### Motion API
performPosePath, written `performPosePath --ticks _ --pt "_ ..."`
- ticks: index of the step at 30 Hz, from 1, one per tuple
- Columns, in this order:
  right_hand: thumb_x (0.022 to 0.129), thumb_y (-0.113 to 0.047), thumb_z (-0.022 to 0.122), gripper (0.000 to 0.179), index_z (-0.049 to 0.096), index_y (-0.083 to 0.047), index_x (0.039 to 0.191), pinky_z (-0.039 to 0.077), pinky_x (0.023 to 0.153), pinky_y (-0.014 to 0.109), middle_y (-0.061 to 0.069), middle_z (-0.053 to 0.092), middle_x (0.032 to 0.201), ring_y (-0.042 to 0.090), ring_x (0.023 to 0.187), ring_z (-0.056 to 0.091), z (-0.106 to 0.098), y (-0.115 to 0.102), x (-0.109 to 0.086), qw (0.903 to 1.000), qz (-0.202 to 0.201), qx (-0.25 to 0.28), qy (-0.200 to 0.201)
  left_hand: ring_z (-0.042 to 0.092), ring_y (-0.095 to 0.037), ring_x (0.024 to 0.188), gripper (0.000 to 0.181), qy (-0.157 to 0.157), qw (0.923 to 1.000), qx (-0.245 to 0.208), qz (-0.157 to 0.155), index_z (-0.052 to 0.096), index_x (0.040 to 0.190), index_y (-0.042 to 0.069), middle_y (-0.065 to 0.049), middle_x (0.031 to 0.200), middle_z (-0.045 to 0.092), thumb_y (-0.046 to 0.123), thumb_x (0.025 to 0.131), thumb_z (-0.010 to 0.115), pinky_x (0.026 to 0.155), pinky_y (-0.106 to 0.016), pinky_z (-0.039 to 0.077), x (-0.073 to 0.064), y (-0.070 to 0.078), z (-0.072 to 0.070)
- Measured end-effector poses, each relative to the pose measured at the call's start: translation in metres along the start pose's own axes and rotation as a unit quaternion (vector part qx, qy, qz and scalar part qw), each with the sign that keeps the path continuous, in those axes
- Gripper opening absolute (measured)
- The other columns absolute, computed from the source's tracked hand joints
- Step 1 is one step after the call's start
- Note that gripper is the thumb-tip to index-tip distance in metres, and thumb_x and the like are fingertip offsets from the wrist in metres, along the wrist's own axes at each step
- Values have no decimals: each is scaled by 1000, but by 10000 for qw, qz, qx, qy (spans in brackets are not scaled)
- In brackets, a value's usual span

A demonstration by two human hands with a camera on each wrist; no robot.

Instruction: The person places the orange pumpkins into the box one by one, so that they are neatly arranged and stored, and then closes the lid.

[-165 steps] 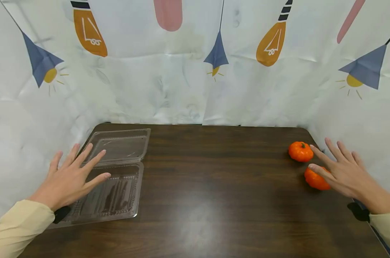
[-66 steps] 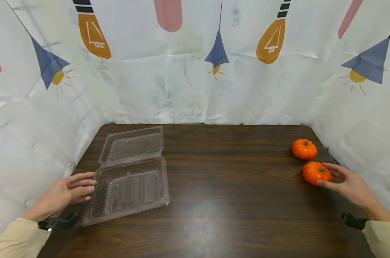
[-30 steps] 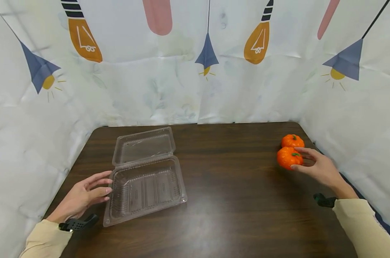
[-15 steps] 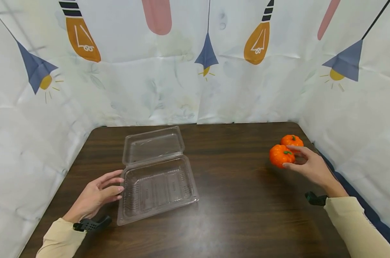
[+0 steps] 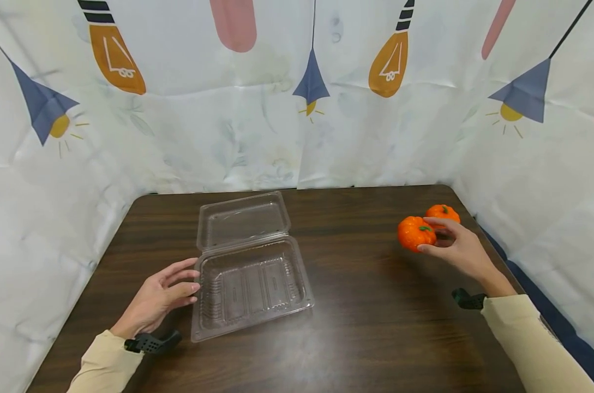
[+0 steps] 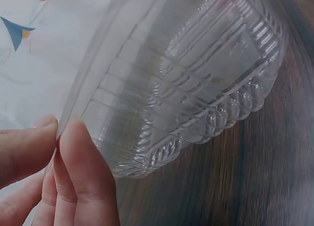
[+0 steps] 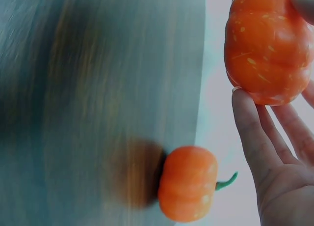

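My left hand (image 5: 154,299) pinches the left rim of a clear plastic clamshell container (image 5: 252,284), thumb on one side and fingers on the other. Its lid (image 5: 243,221) lies folded back, away from me, and the tray part holds nothing. In the left wrist view the container (image 6: 216,78) is tilted with its ribbed underside above the wood. My right hand (image 5: 459,251) grips a small orange pumpkin (image 5: 414,234) with a green stem between thumb and fingers. The right wrist view shows this pumpkin (image 7: 267,44) raised off the table.
A second orange pumpkin (image 5: 441,213) stands on the table behind the right hand; the right wrist view shows its green stem (image 7: 225,181). The dark wooden table (image 5: 355,327) is bounded by white printed cloth (image 5: 218,142) at the back and sides.
From outspread, both hands have taken hold, the left of the container's rim, the right of the nearer pumpkin. Container and pumpkin have since moved inward; the other pumpkin stays put.
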State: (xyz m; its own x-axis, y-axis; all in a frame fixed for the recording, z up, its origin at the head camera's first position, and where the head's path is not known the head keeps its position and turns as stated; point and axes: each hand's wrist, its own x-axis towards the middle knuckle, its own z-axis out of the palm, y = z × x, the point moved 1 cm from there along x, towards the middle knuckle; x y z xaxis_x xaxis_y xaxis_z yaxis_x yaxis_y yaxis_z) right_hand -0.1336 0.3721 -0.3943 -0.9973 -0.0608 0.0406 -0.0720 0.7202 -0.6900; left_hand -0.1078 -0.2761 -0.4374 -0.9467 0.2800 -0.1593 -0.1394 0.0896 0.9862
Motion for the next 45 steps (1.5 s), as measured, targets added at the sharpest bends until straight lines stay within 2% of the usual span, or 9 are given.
performPosePath --ticks 6,12,20,25,29,39,45 --pt "90 -39 81 72 51 -19 152 52 83 4 17 50 153 -21 103 56 5 -15 7 9998 -54 208 -50 70 -8 96 60 -109 9999 -8 87 38 156 3 4 122 63 3 101 62 81 -30 66 7 3 10" --pt "90 -35 82 71 52 -17 151 55 90 7 12 53 149 -16 109 58 11 -25 14 9990 -245 370 -96 71 -8 95 61 -173 9998 -14 31 36 157 2 2 122 62 4 101 62 82 -30 66 13 2 20" --pt "89 -33 83 70 52 -20 151 57 94 13 9 55 147 3 117 61 18 -41 20 9985 -363 400 -111 71 -7 95 62 -283 9995 -122 23 35 157 1 2 121 61 5 101 62 82 -30 66 21 1 32" --pt "88 -32 84 69 54 -22 149 51 94 4 6 54 148 7 121 58 25 -53 25 9970 -602 459 -135 70 -7 93 63 -324 9994 -137 -2 34 157 1 2 121 61 7 101 63 82 -30 66 24 0 39" --pt "87 -30 85 68 55 -23 148 49 94 2 5 54 148 9 122 59 30 -61 29 9960 -717 512 -157 71 -7 94 64 -348 9993 -137 -39 33 158 2 1 122 60 7 102 63 83 -30 66 27 0 44" --pt "85 -31 87 67 58 -25 145 53 97 8 2 59 141 15 120 62 43 -76 33 9939 -904 579 -266 70 -6 93 67 -378 9990 -214 -122 32 159 2 1 123 60 8 101 64 82 -29 66 32 -2 50" --pt "84 -33 87 67 58 -27 143 55 102 18 0 58 145 21 126 61 51 -81 36 9938 -944 480 -331 71 -6 93 67 -426 9987 -285 -49 33 159 2 2 122 60 7 101 65 82 -30 66 39 -1 55"
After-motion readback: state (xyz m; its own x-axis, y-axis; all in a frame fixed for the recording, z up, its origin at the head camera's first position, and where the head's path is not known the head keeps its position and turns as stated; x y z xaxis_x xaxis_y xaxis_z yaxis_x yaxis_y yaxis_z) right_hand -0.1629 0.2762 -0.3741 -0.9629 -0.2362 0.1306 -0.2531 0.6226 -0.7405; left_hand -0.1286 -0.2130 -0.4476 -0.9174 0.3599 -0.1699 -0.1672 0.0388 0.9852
